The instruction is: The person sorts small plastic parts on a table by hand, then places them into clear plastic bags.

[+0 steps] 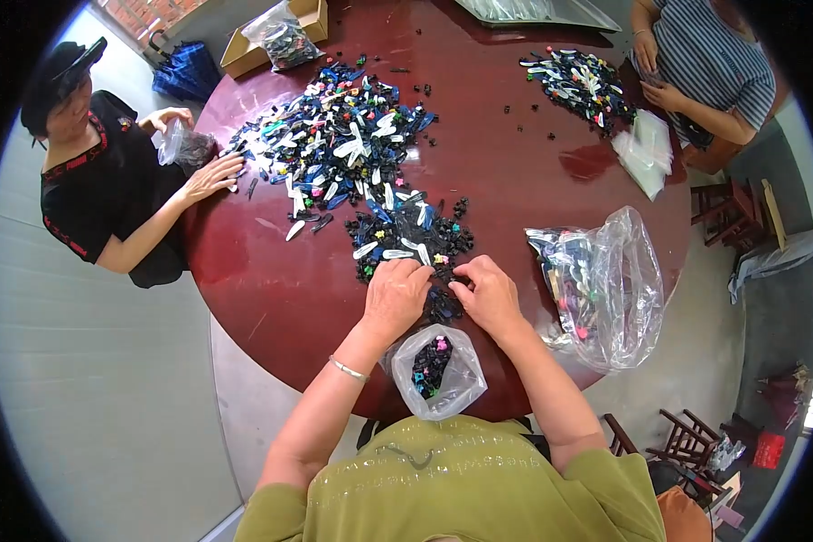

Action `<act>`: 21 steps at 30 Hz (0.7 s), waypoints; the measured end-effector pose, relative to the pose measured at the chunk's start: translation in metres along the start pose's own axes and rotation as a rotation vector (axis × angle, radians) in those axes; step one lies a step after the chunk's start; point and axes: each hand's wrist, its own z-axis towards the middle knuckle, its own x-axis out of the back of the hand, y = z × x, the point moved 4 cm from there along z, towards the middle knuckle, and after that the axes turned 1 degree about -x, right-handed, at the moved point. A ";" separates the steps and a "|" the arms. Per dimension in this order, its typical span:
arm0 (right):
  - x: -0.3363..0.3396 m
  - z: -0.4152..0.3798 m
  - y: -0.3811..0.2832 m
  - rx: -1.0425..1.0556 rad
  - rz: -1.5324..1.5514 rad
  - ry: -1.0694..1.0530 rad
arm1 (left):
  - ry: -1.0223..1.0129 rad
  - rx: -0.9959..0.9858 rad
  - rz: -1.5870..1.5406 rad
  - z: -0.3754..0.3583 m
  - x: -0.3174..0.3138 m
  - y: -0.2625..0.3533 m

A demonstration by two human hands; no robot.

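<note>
My left hand (397, 294) rests at the near edge of a small pile of hair clips (406, 237), its fingers curled down among them. Opposite it, my right hand (488, 296) has thumb and forefinger drawn together at the pile's right side; anything between the fingertips is too small to make out. The pile mixes tiny black claw clips with white and dark blue snap clips. Just below my hands, an open clear plastic bag (465, 384) sits at the table edge, holding black claw clips and a few pink and teal ones.
A large heap of clips (334, 135) covers the table's far left, where a co-worker's hand (210, 178) lies. To my right stands a filled plastic bag (628, 289). Another person handles a pile (580, 86) at far right, near flat empty bags (646, 154).
</note>
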 end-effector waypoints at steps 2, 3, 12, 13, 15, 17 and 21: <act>-0.003 0.003 0.000 0.051 -0.050 0.032 | -0.031 -0.015 0.002 0.001 -0.005 0.000; -0.003 0.003 -0.001 0.075 -0.075 0.047 | -0.047 -0.022 0.003 0.001 -0.006 0.000; 0.052 -0.022 -0.062 0.000 0.734 -0.291 | -0.005 0.060 0.017 -0.006 -0.002 -0.008; 0.054 -0.022 -0.065 0.026 0.697 -0.296 | -0.007 0.058 0.018 -0.006 -0.003 -0.009; 0.056 -0.019 -0.068 0.078 0.624 -0.308 | -0.010 0.054 0.020 -0.007 -0.004 -0.008; 0.042 -0.008 -0.040 -0.005 0.551 -0.073 | -0.010 0.070 0.015 -0.008 -0.004 -0.006; 0.014 0.005 -0.008 -0.069 0.159 -0.050 | -0.026 0.067 0.015 -0.011 -0.007 -0.007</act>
